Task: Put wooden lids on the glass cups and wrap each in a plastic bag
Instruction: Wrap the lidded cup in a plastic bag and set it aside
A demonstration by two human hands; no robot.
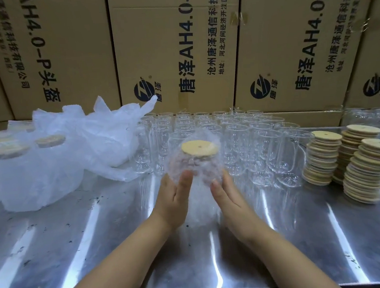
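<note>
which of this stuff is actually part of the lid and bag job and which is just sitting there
Part of the job:
- lidded cup in its plastic bag, held by left hand and right hand
- empty glass cups
- wooden lid stacks
- wrapped cups on the left

Just there:
- cardboard boxes
- metal table

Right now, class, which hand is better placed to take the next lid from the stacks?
Right hand: the lid stacks stand on its side; the left hand would have to cross the cup both hold.

Palms face each other, thumbs up. Left hand [177, 197] and right hand [228, 196] clasp the bagged cup [195, 166], fingers curled behind it.
</note>
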